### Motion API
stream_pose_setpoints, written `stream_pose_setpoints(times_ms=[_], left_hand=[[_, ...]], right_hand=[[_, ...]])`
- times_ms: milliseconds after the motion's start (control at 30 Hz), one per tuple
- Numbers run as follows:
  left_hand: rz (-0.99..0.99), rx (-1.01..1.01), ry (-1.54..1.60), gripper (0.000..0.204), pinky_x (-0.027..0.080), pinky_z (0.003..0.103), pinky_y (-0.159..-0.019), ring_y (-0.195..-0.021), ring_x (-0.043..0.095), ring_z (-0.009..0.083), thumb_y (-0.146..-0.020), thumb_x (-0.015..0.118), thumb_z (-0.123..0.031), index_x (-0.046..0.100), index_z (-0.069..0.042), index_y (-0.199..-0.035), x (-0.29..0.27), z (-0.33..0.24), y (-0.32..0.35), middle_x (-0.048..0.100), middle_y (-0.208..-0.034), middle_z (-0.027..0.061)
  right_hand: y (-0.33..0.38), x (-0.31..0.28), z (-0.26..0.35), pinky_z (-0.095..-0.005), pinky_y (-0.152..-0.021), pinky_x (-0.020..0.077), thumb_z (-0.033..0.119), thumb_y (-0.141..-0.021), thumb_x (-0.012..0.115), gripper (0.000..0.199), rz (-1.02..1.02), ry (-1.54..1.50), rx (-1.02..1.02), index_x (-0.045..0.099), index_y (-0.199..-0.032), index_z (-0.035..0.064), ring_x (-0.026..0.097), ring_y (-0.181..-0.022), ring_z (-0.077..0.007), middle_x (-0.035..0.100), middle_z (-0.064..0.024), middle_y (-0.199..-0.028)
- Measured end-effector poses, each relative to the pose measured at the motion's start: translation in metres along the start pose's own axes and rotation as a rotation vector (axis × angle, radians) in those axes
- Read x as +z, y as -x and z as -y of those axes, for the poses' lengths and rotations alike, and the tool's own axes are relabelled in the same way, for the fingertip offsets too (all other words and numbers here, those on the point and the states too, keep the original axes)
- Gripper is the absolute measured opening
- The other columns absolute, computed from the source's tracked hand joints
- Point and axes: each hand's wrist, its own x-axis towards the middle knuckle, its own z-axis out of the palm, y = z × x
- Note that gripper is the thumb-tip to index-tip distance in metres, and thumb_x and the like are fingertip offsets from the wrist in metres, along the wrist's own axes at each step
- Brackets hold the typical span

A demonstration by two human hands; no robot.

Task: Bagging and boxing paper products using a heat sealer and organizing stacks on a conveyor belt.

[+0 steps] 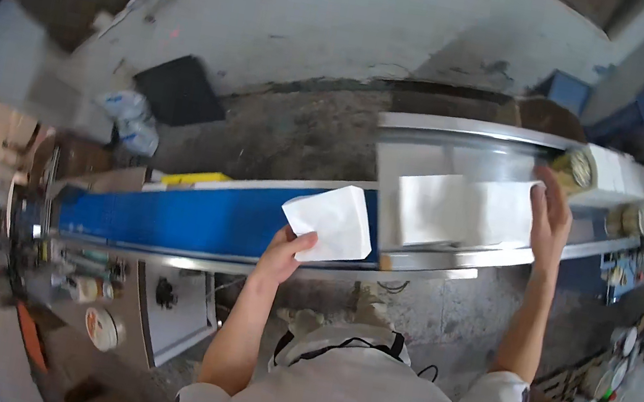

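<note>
A: Head view, quick. What do we have for the left hand (281, 256)?

B: We see it pinching a flat, white, squarish paper-like packet (337, 226), thumb on top, fingers mostly hidden underneath. We place the packet over the right end of the long, flat blue conveyor belt (191, 217), tilted.

A: Right hand (551, 215)?

B: Thumb and fingers curved, at the right edge of a white rectangular sheet-like piece (500, 214). Blurred, so we can't tell whether it grips or only touches.

A: And what's that piece on?

B: We have it on the metal-edged table (479, 128) joined to the belt's right end. A second white squarish piece (429, 210) lies just left of it, over the same surface.

A: Rest, fast?

B: We log a white boxy stack (619, 181) at the table's right end, a yellow bar (196, 179) along the belt's far edge, a dark square panel (179, 90) beyond the belt and a round white tub (103, 329) at lower left.
</note>
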Motion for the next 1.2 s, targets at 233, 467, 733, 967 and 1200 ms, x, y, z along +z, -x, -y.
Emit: stream_pose_setpoints(times_ms=[233,467,733,967,1200], left_hand=[[0.144,0.244,0.209,0.064,0.048,0.037,-0.095,-0.114,0.059,0.0227,-0.08,0.076,-0.013,0.046,-0.001,-0.136,-0.103,-0.054,0.12,0.06,-0.125,0.0096],[-0.2,0.289,-0.039,0.06,0.048,0.032,-0.092,-0.107,0.062,0.0182,-0.078,0.077,-0.015,0.052,0.002,-0.13,-0.218,-0.079,0.258,0.064,-0.118,0.0093],[-0.345,0.418,0.012,0.073,0.048,0.033,-0.092,-0.107,0.061,0.019,-0.076,0.082,-0.021,0.047,0.005,-0.135,-0.303,-0.071,0.356,0.062,-0.119,0.0118],[-0.665,0.52,0.348,0.058,0.051,0.032,-0.085,-0.098,0.064,0.0186,-0.087,0.073,-0.022,0.049,0.003,-0.133,-0.373,-0.067,0.411,0.065,-0.114,0.0118],[-1.093,0.52,0.31,0.036,0.052,0.031,-0.07,-0.083,0.064,0.0145,-0.091,0.066,-0.021,0.059,0.0,-0.12,-0.458,0.015,0.43,0.069,-0.097,0.0066]], right_hand=[[0.138,0.286,0.08,-0.0496,-0.106,0.0385,0.059,-0.096,0.045,0.073,0.898,-0.8,0.848,0.035,-0.147,0.0088,0.049,-0.127,-0.0318,0.051,-0.0192,-0.137],[0.259,0.426,0.188,-0.0424,-0.108,0.0358,0.065,-0.083,0.061,0.107,1.269,-0.758,0.646,0.005,-0.156,0.0109,0.044,-0.132,-0.0315,0.039,-0.0218,-0.147],[0.344,0.499,0.289,-0.0389,-0.109,0.0343,0.015,-0.071,0.08,0.101,1.433,-0.59,0.422,0.021,-0.151,-0.0008,0.045,-0.13,-0.0299,0.045,-0.0204,-0.14],[0.357,0.609,0.353,-0.038,-0.095,0.0493,0.006,-0.075,0.074,0.076,1.47,-0.625,0.464,0.038,-0.141,0.0001,0.058,-0.112,-0.0253,0.058,-0.0141,-0.123],[0.334,0.848,0.424,-0.0407,-0.096,0.049,0.013,-0.085,0.068,0.056,1.29,-0.951,0.55,0.044,-0.134,0.0012,0.057,-0.116,-0.0255,0.057,-0.0121,-0.127]])
